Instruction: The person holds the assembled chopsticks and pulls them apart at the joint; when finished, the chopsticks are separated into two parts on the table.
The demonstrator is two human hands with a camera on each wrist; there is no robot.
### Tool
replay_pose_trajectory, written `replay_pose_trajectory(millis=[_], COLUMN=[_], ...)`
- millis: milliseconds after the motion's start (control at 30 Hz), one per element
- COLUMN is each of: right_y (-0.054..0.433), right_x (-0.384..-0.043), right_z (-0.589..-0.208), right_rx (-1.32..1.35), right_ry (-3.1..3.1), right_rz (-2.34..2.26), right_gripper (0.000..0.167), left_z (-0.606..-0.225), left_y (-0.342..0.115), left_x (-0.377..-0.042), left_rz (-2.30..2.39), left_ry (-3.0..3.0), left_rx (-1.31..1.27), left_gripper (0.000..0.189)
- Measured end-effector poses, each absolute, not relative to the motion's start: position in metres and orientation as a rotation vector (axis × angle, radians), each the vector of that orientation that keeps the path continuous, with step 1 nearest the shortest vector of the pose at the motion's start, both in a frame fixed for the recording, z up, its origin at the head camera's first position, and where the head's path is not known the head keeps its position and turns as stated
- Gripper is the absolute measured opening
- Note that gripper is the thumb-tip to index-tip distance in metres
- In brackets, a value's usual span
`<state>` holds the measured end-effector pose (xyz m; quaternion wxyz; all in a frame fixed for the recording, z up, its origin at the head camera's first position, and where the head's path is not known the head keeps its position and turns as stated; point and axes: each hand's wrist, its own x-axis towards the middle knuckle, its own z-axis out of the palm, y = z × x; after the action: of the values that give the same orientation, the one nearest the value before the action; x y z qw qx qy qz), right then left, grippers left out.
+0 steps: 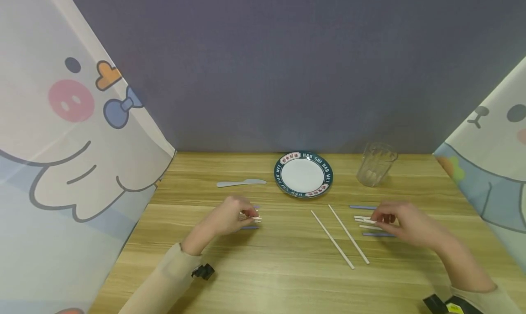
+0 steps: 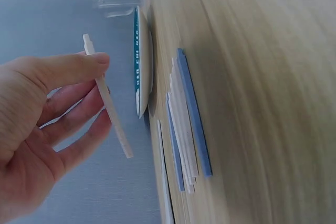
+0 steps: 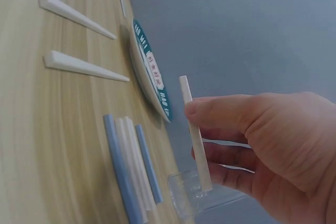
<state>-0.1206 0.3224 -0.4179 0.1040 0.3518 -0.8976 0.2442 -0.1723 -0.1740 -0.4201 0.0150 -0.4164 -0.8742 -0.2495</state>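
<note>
Between thumb and fingers, my left hand [image 1: 228,217] pinches a short white stick [image 2: 118,124] with a narrower stepped tip, held above the table. Under it lie several white sticks [image 2: 181,124] side by side, with a blue stick [image 2: 194,119] along each side. On the other side, my right hand [image 1: 402,222] pinches another short white stick [image 3: 198,145] by its upper part. Below that hand is a matching row of white sticks [image 3: 135,163], flanked by blue sticks [image 3: 121,166]. Two white tapered chopsticks [image 1: 333,240] lie apart, slanting, between the hands.
A white plate [image 1: 302,176] with a green lettered rim sits at the back middle. Left of it lies a white knife [image 1: 241,183]; a clear glass [image 1: 376,165] stands to its right. A grey panel [image 1: 304,72] rises behind the wooden table [image 1: 283,277], with printed cloth at both sides.
</note>
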Motion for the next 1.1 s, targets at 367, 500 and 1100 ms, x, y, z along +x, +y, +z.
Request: replay_pose_trajectory(millis=[367,500,1100], right_y=[0.328,0.329,0.331], right_x=[-0.114,-0.111,-0.110], right_z=[-0.432,-0.435,-0.446], right_rx=[1.066,1.062,1.097], right_ry=[-2.696,-2.741,-2.863], right_rz=[0.770,0.787,0.842], right_gripper=[0.036,0.034,0.025], left_z=[-0.428,-0.432,-0.447], left_y=[-0.175,-0.175,-0.177], left_x=[-0.164,-0.163,-0.169], left_rz=[-0.819,-0.810,-0.804], left_ry=[-2.889,-2.946,-3.008], left_rx=[-1.364,-1.365,-1.376], left_gripper=[0.005,0.007,0.005])
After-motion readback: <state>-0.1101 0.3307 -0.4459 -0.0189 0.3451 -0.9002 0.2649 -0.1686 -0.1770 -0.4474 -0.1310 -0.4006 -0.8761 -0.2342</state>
